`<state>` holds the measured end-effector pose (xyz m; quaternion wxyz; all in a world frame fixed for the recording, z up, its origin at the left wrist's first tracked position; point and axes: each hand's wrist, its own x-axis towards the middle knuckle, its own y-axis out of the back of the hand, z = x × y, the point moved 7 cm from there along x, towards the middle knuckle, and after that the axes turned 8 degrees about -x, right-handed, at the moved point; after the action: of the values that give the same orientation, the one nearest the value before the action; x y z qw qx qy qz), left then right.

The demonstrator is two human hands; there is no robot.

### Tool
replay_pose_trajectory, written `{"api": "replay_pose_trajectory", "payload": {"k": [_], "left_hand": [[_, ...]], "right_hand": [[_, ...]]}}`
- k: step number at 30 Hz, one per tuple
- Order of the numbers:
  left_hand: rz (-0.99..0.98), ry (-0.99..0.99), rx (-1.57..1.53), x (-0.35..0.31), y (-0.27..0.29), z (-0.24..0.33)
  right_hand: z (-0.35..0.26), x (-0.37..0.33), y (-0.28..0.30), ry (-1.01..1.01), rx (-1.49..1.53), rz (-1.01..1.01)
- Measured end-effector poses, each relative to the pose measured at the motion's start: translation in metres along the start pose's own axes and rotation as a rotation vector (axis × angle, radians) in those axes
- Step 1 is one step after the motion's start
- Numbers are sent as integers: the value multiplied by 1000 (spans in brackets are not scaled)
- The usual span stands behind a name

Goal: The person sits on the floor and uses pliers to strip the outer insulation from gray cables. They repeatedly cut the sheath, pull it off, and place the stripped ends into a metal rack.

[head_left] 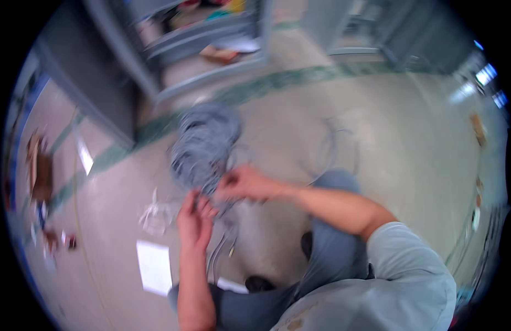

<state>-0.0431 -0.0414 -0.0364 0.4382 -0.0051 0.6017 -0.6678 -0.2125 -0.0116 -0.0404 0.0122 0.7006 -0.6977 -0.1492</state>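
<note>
The view looks down on a person crouched over a pale workshop floor (377,138), and the whole picture is smeared by motion, so fine detail is lost. A big coiled bundle of grey cable (205,144) lies on the floor in front of the knees, its loops heaped up and its near end running toward the hands. The left hand (193,219) is raised with the palm turned inward, its fingers (203,205) curled up against the lower edge of the bundle and seemingly closed on a few strands there; the blur keeps me from telling just how tightly they grip. The right hand (245,183) reaches across from the right, its fingertips (225,185) drawn together as if pinching cable at the bundle's near right edge, just beside the left hand's fingertips. So the cable sits directly above and between both sets of fingers, touching them, while several loose grey ends (222,251) hang down below the hands toward the floor. A crumpled bit of clear plastic wrap (155,214) lies just left of the left hand, and a white sheet of paper (154,266) lies nearer, beside the left forearm. A thin loop of wire (338,149) rests on the floor to the right, well apart from the bundle. Grey metal shelving (200,44) stands beyond.
</note>
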Motion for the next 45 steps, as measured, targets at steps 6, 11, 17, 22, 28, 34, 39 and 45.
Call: {"api": "replay_pose_trajectory", "payload": {"k": [6,11,17,22,28,34,39,45], "left_hand": [[-47,-296,-22,11,-6,-2],[-29,-295,73,12,-26,-9],[-114,-189,109,17,-18,-19],[-189,-140,105,16,-33,-28],[-248,-115,332,13,-40,-23],[-122,-129,902,4,-48,-11],[-170,-16,803,-3,-49,-12],[-135,-108,713,2,-43,-7]], "right_hand": [[-20,-27,-4,-92,308,-28],[-19,-24,-10,-27,311,-63],[-24,-28,-10,93,-81,23],[-13,-22,-8,27,-43,-163],[-24,-23,-7,96,94,-156],[-23,-29,-2,-62,277,-261],[-29,-36,-5,-89,356,-268],[-28,-33,1,-75,356,-272]]}}
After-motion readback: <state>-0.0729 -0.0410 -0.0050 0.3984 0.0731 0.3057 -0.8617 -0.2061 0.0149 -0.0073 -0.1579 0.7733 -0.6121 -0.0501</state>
